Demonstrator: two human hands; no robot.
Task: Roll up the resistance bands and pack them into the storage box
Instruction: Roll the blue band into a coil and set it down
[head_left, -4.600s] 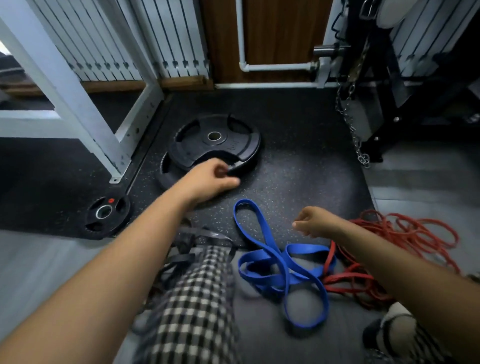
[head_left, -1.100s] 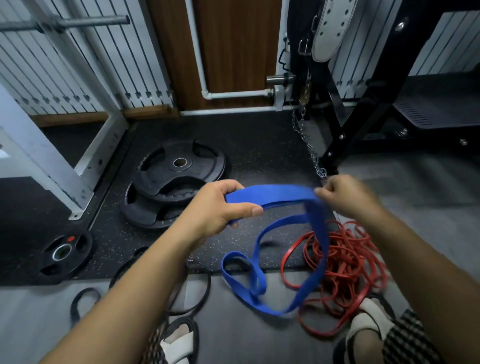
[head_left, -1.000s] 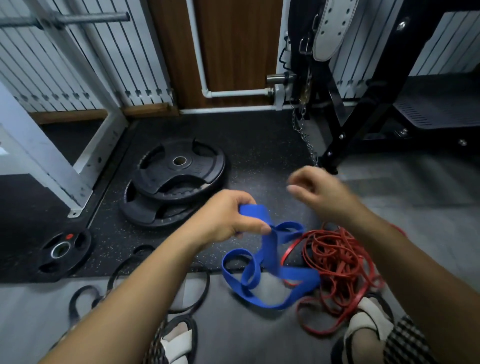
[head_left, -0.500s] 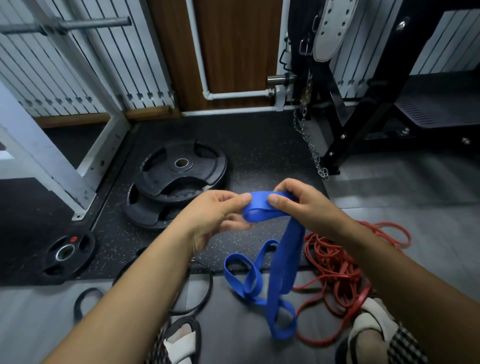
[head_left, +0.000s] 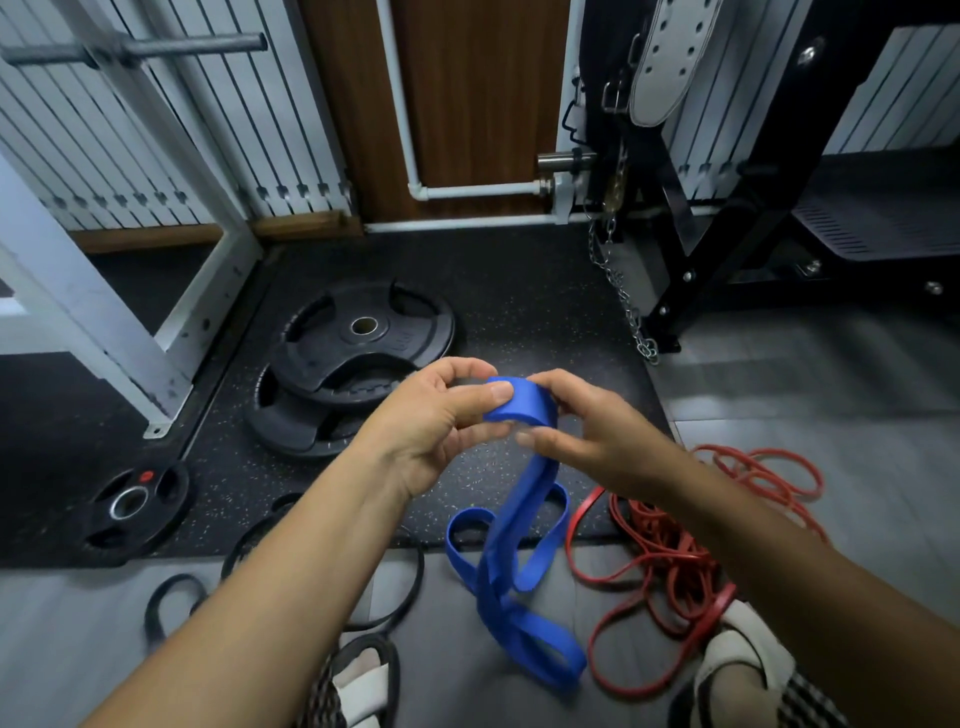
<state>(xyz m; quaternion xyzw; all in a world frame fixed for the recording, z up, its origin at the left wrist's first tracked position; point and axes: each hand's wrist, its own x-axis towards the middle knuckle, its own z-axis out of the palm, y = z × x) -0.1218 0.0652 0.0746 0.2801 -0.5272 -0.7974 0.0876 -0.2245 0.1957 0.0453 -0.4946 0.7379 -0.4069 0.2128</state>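
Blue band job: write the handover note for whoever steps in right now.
Left hand: fingers pinch the rolled start of the blue band. Right hand: grips the same roll from the other side.
Most of the blue band hangs loose down to the floor. Red bands lie tangled on the floor to its right; black bands lie to its left. No storage box in view.
Done: the first turns of the blue roll.
Left: finish that roll, roll red and black, pack all in the box.

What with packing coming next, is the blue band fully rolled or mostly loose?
Mostly loose: left hand and right hand pinch a small coil of blue band; the rest hangs in open loops.
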